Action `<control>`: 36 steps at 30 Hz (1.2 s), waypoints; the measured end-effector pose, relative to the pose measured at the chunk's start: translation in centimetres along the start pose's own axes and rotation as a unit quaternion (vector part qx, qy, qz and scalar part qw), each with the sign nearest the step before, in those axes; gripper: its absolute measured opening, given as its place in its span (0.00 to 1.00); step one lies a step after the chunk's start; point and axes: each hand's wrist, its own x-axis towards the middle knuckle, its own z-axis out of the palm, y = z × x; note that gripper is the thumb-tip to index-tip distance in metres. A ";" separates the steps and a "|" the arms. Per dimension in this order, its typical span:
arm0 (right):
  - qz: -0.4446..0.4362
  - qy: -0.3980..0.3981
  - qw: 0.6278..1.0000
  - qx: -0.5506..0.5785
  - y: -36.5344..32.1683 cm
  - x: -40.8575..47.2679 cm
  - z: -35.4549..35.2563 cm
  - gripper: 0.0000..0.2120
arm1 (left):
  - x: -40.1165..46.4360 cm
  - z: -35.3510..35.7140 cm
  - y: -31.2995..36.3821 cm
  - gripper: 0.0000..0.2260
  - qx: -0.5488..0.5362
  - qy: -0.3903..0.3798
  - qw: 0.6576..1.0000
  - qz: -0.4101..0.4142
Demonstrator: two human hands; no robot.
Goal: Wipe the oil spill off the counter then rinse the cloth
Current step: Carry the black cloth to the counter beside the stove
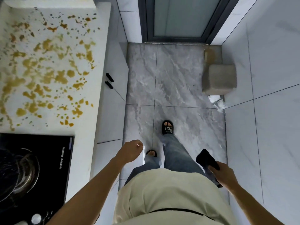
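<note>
Spreading across the white counter (pixel 90 65) is the oil spill (pixel 47 73), a scatter of amber-brown blotches and smaller specks that lies well ahead of the left hand (pixel 129 151) and off to its left, far across the view from the right hand (pixel 223 175). No hand touches the spill or the counter. The left hand hangs above the floor with its fingers loosely curled and nothing clearly in its grip; a tiny pale mark shows at its knuckles, too small to identify. The right hand grasps a dark folded cloth (pixel 206 159), thumb on top, the cloth jutting forward from the fingers.

Left of the left forearm, nearer than the spill, sits a black glass cooktop (pixel 53 168) with a metal pot and glass lid (pixel 17 172) on it. White printed characters run along the cooktop's surface near its right edge, too blurred to read. Two black cabinet handles (pixel 109 82) project from the cabinet front below the counter edge, ahead of the left hand.

Between the hands are the person's legs in grey jeans and a pale top; the black slippers (pixel 168 127) stand on grey marbled floor tiles (pixel 170 75), and the forward slipper carries a small badge with writing that cannot be made out. Ahead of the right hand, against the white tiled wall, stands a beige cube stool (pixel 219 79). A glass door (pixel 178 18) with a dark frame closes the far end.
</note>
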 end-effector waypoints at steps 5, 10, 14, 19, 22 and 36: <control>-0.033 -0.016 0.999 -0.007 -5.7 5.8 -5.6 0.07 | 4.4 -3.5 4.3 0.14 -0.021 0.012 1.000 -0.013; -0.097 -0.027 0.994 -0.040 -14.0 12.3 -11.2 0.04 | 6.0 -5.4 4.4 0.16 -0.011 0.005 0.998 -0.066; -0.151 -0.015 0.987 -0.051 -21.6 16.0 -14.7 0.03 | 5.5 -5.9 3.5 0.16 -0.076 0.024 0.989 -0.124; -0.198 -0.006 0.980 -0.036 -30.4 18.9 -17.2 0.03 | 6.4 -7.1 2.7 0.16 -0.108 0.000 0.977 -0.185; -0.212 -0.017 0.975 -0.061 -34.9 20.6 -18.1 0.06 | 8.3 -9.6 2.6 0.16 -0.124 0.009 0.975 -0.183; -0.175 -0.042 0.964 -0.195 -44.5 28.2 -25.4 0.12 | 22.6 -30.8 10.8 0.15 -0.243 0.085 0.955 -0.150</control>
